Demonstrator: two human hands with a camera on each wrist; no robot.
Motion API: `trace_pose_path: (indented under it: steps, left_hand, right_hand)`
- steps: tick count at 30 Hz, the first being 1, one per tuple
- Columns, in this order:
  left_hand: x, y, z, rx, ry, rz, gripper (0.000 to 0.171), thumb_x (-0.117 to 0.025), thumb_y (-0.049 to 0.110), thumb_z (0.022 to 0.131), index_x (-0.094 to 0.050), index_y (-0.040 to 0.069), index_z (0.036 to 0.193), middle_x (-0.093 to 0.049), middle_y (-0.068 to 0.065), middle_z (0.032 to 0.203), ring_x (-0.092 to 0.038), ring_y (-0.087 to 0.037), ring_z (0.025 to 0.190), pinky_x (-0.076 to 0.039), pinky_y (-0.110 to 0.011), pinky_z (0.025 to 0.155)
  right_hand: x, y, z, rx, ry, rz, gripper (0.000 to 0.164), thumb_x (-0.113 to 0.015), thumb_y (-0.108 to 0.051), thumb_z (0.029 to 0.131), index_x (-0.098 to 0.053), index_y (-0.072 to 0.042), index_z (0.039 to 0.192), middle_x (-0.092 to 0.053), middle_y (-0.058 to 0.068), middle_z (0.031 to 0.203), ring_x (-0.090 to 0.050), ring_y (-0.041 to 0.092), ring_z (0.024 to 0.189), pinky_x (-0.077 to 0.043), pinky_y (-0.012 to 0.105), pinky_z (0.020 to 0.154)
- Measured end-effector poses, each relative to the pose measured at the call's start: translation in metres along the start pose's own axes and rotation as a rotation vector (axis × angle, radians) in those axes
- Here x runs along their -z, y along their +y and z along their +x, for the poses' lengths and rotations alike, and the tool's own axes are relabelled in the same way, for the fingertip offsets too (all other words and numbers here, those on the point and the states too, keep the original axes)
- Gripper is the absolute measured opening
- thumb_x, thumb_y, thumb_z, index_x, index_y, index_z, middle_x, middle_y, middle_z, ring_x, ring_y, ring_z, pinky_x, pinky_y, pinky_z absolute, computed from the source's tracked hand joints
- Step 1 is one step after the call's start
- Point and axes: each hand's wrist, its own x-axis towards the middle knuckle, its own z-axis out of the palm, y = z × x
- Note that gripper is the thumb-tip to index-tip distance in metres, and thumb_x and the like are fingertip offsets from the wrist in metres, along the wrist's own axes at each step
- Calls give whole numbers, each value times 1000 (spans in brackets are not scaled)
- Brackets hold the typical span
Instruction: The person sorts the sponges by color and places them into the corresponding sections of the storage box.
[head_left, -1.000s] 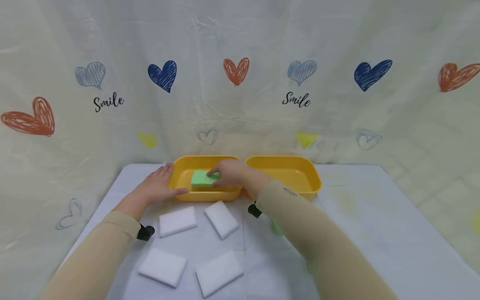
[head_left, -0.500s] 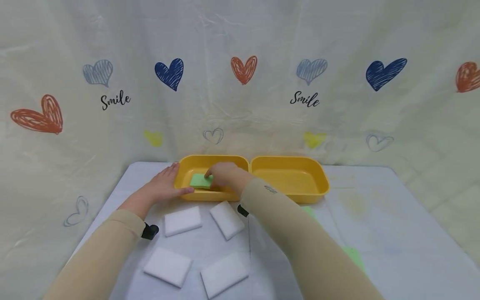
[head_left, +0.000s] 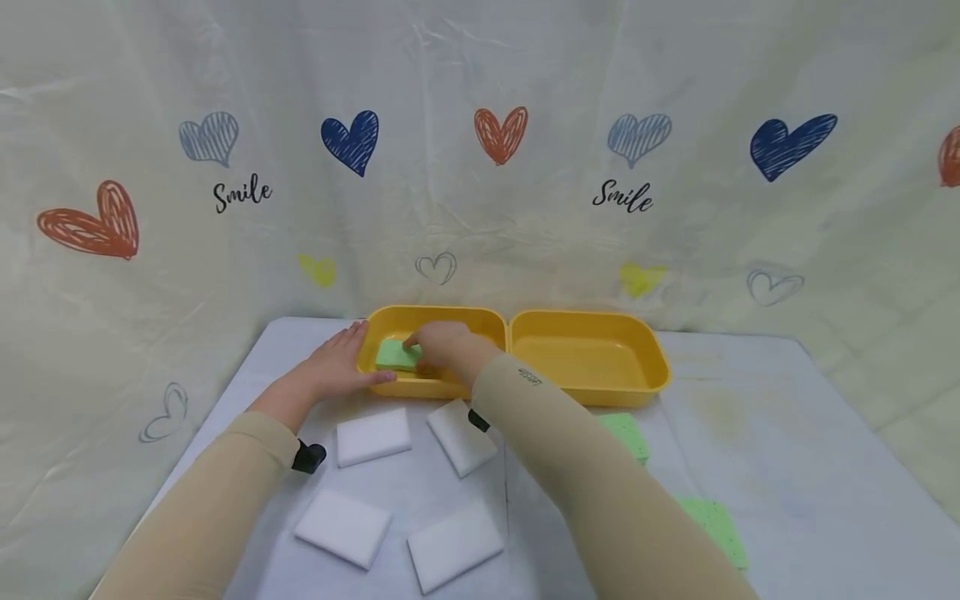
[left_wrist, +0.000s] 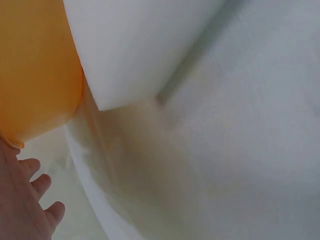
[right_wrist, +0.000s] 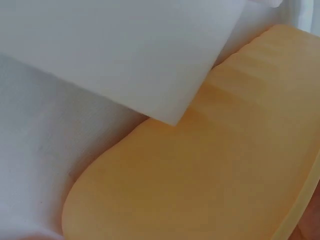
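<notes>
In the head view, a green sponge [head_left: 396, 356] lies inside the left yellow tray [head_left: 429, 389], near its left end. My right hand [head_left: 447, 343] reaches into that tray and pinches the sponge's right end, index finger on top. Part of the sponge is hidden behind this hand. My left hand [head_left: 339, 367] rests against the tray's left end, fingers stretched along the side and thumb at the front. In the left wrist view, the fingers of the left hand [left_wrist: 22, 195] show beside the orange-looking tray wall [left_wrist: 40, 75].
Another yellow tray [head_left: 588, 358] stands right beside the first. Several white sponges lie in front, among them a front-left white sponge [head_left: 343, 527] and a white sponge [head_left: 372, 436] near the tray. Two green sponges [head_left: 626, 435] lie at the right, partly behind my right forearm.
My right hand has shifted left inside the tray, bringing the green sponge toward the tray's left end. My left hand stays at the tray. Two green sponges now show past my forearm.
</notes>
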Motion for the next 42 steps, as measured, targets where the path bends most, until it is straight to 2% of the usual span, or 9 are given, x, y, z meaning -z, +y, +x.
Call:
trace_pose_path:
  steps: [6,13,24,28,33,37,39,42]
  left_hand:
    - [-1,1,2,-9,13,12,126,-52,83,78,-2,0,158,-6,-22,164,-8,-45,148,-12,-60,118]
    - [0,0,1,-7,12,5,129,-50,86,76,-2,-2,157,-8,-24,163,-9,-46,147,-12,-60,118]
    - [-1,-3,1,-5,10,-23,126,-55,81,79,-1,-3,157,-6,-27,162,-8,-49,146,-11,-64,116]
    - [-1,-3,-2,-24,17,-31,127,-54,82,78,-1,-2,157,-5,-27,162,-8,-49,146,-11,-63,117]
    - [0,-1,-3,-40,21,-27,126,-54,81,79,-1,-4,156,-5,-27,162,-7,-50,146,-10,-63,117]
    - [-2,-2,-1,-43,24,-27,128,-53,83,78,-2,-4,156,-5,-26,162,-7,-49,146,-11,-62,117]
    - [-2,-1,-2,-49,26,-29,128,-53,83,78,-2,-5,156,-5,-28,161,-8,-50,146,-11,-63,117]
    - [-1,2,-4,-58,27,-29,127,-54,82,79,-2,-5,156,-6,-29,161,-8,-50,145,-11,-63,117]
  right_hand:
    - [1,6,-4,-29,24,22,49,-67,-36,95,-55,-33,142,-53,-7,145,-48,18,132,-37,40,112]
    - [6,15,-10,19,61,-20,54,-69,-45,91,-54,-37,142,-54,-8,144,-50,17,131,-47,40,100]
    - [20,34,-46,105,127,16,57,-73,-44,89,-56,-32,142,-57,-5,140,-52,17,128,-46,36,102]
    - [23,49,-67,100,143,31,57,-72,-45,89,-56,-33,141,-59,-2,138,-54,20,123,-48,38,98]
    - [24,70,-99,106,183,41,55,-73,-44,88,-58,-31,140,-58,0,138,-53,23,126,-47,41,102]
    - [22,88,-129,128,218,43,53,-75,-40,88,-61,-27,138,-61,8,129,-56,26,117,-48,42,99]
    - [19,95,-146,128,223,52,52,-75,-39,89,-61,-26,138,-63,8,122,-58,26,110,-49,40,95]
    - [12,109,-172,122,244,66,51,-75,-38,89,-62,-24,137,-64,6,119,-59,25,106,-50,39,92]
